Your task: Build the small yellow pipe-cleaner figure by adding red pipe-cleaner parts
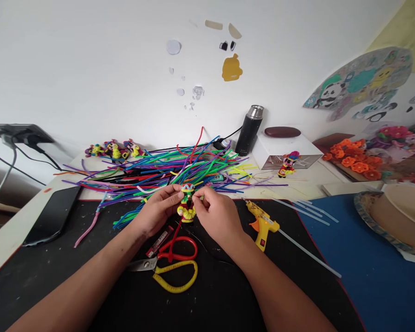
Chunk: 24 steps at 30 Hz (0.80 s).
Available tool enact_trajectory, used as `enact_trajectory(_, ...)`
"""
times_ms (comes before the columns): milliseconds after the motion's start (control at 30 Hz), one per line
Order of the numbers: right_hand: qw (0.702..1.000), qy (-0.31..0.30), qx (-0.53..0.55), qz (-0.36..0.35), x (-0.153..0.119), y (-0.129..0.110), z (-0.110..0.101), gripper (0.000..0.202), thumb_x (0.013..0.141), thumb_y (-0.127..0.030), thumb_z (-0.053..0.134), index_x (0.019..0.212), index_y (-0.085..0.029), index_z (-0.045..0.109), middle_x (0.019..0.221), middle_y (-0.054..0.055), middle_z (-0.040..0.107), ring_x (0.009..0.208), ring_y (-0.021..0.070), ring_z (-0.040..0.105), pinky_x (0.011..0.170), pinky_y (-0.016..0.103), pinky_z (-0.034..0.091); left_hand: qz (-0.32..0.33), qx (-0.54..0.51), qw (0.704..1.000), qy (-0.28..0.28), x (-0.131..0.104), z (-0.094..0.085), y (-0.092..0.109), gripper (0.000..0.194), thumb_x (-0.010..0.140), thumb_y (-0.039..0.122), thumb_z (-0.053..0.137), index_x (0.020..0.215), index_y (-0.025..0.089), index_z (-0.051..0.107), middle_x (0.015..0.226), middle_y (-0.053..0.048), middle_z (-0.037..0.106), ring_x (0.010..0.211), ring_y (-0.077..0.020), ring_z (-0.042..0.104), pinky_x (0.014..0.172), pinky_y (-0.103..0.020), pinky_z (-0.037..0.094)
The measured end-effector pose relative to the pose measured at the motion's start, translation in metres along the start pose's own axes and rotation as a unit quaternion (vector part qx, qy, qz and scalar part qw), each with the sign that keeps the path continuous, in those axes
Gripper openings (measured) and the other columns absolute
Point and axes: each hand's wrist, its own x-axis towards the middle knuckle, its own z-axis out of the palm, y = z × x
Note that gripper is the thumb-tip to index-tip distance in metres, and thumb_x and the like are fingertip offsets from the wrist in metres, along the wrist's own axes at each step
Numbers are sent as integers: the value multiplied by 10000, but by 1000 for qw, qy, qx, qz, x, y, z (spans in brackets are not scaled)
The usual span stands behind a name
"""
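Observation:
A small pipe-cleaner figurine [186, 210], with a green face, red and yellow body and striped cap, is held upright above the black mat. My left hand [161, 205] grips it by the side of its head, thumb and fingers closed. On the other side my right hand [216, 212] is pinched close against the figurine's head; what lies between its fingertips is hidden. Just below the hands lie scissors [176, 276] with red and yellow handles and a small red-and-white box [161, 240]. A yellow glue gun [263, 221] rests right of my right hand.
Behind the hands spreads a heap of coloured pipe cleaners [152, 168]. Similar figurines [115, 150] stand back left, another figurine [288, 165] by a white box [290, 145]. A black thermos [249, 131], a phone [51, 216] and glue sticks [314, 212] lie around.

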Motion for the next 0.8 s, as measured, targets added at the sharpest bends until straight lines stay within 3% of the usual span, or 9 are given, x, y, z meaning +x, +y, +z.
enact_trajectory(267,998,24,52,7,2,2,-4,132,967,-274,615,927,-228,731,609,-35,617,525,147,520,554,282,290,2,-30,999,23,3,-1,3,332,700,303,964,868,136,731,727,-23,696,564,-118,612,537,-227,541)
enact_trajectory(800,997,8,73,-16,0,-1,-4,205,1008,-296,577,991,-227,769,698,2,721,556,154,591,572,267,354,8,-40,999,20,2,-2,3,301,719,276,949,889,140,741,748,-29,709,593,-136,639,554,-240,551)
